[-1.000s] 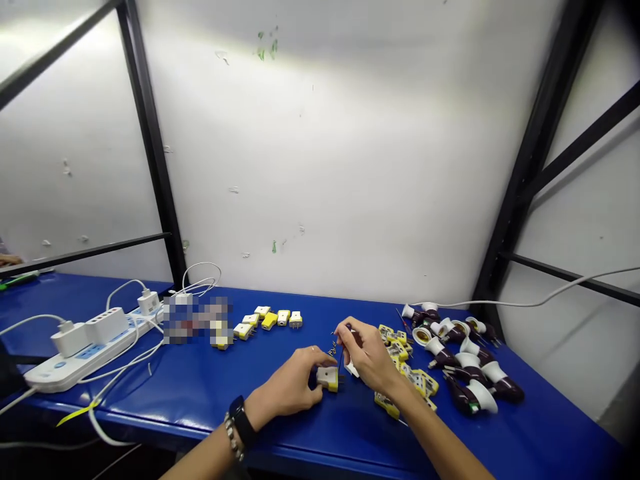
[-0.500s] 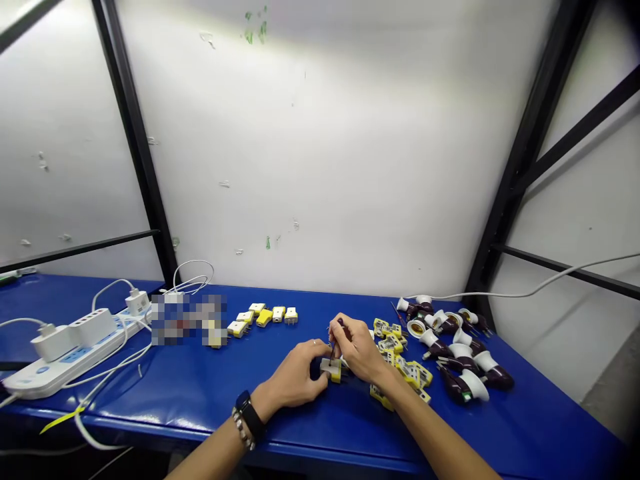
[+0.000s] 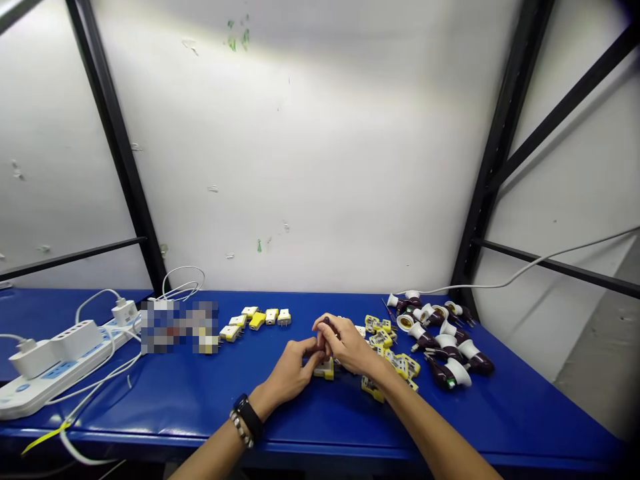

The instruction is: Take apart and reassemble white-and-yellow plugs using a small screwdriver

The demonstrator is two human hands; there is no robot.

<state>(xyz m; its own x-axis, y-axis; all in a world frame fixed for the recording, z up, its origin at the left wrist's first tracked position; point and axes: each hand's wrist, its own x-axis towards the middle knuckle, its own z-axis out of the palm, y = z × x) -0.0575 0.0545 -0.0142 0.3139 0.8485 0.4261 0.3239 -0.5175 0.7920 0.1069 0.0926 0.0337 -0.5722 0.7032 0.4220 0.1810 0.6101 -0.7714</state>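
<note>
My right hand point(image 3: 347, 343) is closed around a small dark-handled screwdriver point(image 3: 327, 322), with its shaft hidden by my fingers. My left hand point(image 3: 293, 373) sits just left of it, fingertips nearly meeting the right hand. Under those fingers is a yellow and white electrical plug point(image 3: 325, 369), partly covered. A loose pile of yellow plug parts point(image 3: 387, 353) lies to the right of my right hand.
Brown and white lamp holders point(image 3: 443, 340) lie at the right of the blue table point(image 3: 320, 427). A row of yellow plugs point(image 3: 257, 319) stands behind my hands. A white power strip point(image 3: 57, 367) with cables lies at left, beside a blurred patch point(image 3: 177, 327). Black steel uprights point(image 3: 495, 173) stand against the white wall.
My hands have drawn closer together around the screwdriver and plug. The whole scene has shifted left in the view as my head turned.
</note>
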